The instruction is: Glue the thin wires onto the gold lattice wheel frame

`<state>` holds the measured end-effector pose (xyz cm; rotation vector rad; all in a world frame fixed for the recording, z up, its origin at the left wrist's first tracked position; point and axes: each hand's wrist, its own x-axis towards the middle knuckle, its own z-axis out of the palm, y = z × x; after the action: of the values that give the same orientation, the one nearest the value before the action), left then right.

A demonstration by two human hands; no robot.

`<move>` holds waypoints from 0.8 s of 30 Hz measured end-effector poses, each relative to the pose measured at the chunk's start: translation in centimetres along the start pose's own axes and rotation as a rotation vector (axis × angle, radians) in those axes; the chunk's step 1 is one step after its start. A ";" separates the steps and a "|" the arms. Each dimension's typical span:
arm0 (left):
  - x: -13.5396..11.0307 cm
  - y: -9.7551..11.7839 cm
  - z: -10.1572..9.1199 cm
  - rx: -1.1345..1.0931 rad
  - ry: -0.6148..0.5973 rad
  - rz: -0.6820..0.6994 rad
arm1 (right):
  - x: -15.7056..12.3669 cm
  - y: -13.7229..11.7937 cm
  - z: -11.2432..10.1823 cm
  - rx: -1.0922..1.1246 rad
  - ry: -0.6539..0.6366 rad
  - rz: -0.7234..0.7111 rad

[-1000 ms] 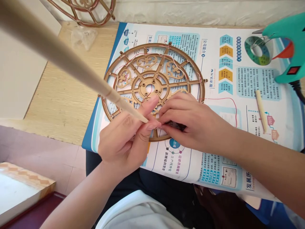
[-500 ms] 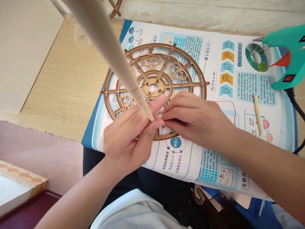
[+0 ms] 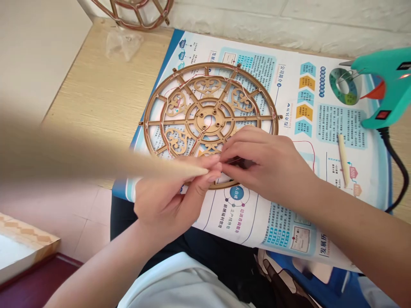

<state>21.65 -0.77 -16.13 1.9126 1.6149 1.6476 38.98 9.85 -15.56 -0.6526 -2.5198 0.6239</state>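
A round gold-brown openwork frame (image 3: 180, 124), with spokes, scroll ornaments and thin wires along its rings, lies flat on a printed sheet. Over its near edge, my left hand (image 3: 170, 192) is closed, pinching a pale wooden chopstick (image 3: 160, 167) between thumb and fingers. The chopstick's tapered tip points right and its blurred thick end comes close to the camera. My right hand (image 3: 266, 162) meets the left fingertips in a pinch, apparently on a thin red wire (image 3: 305, 142) that loops out behind the hand. The fingertips hide the exact contact.
A teal glue gun (image 3: 385, 81) rests on the right, its black cord (image 3: 400, 162) running down. Near it lies a short wooden stick (image 3: 343, 160). Behind, a second gold frame (image 3: 138, 25) and a clear plastic bag (image 3: 123, 45) sit by the white wall (image 3: 257, 25).
The chopstick has swung from steeply upright down to the left, nearly level in view. Both hands stay together at the frame's near edge. The view has shifted slightly, showing more of the rear frame.
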 end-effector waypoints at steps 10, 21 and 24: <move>-1.2 1.1 -1.9 0.049 -0.258 0.097 | 0.0 0.0 0.0 0.032 0.007 0.005; -3.1 0.7 -2.4 -0.011 -0.468 0.259 | 0.0 0.0 0.1 0.052 0.009 0.019; -3.0 0.6 -2.5 -0.002 -0.488 0.271 | 0.1 -0.2 0.0 0.063 0.004 0.031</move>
<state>20.58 -4.52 -16.58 2.3758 1.2033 1.1178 38.84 9.74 -15.43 -0.6703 -2.4804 0.7093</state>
